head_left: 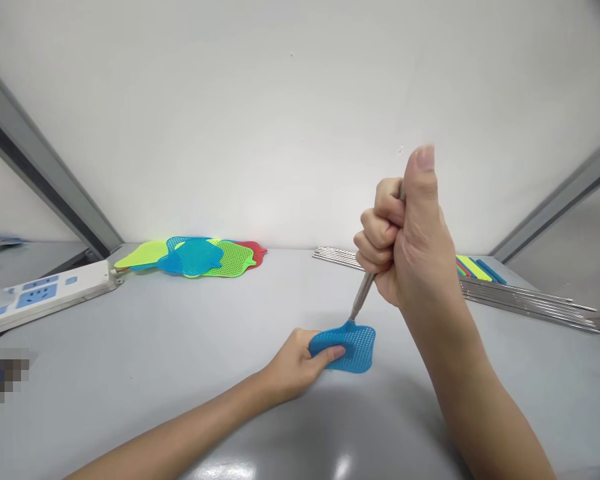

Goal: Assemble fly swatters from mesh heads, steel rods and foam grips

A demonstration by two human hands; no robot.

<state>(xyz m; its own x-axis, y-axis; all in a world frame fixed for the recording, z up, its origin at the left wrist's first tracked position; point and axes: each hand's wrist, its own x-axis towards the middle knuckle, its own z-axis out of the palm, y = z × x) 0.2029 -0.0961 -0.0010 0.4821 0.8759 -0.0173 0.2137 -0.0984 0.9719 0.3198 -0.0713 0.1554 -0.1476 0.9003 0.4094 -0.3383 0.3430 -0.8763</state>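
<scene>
My left hand (pixel 300 363) grips a blue perforated fly swatter head (pixel 361 350) just above the table, thumb across its face. A metal rod (pixel 363 297) meets the neck of this head and slants up to the right. Wrapped in a fist around the rod is my right hand (pixel 405 233), its thumb pointing up. The fist hides most of the rod's upper part.
Blue, green, yellow and red swatter heads (pixel 193 259) lie piled at the back left. A white power strip (pixel 55 297) is at the left edge. Metal rods (pixel 530 303) and coloured plastic strips (pixel 475 268) lie at the right, against a white wall.
</scene>
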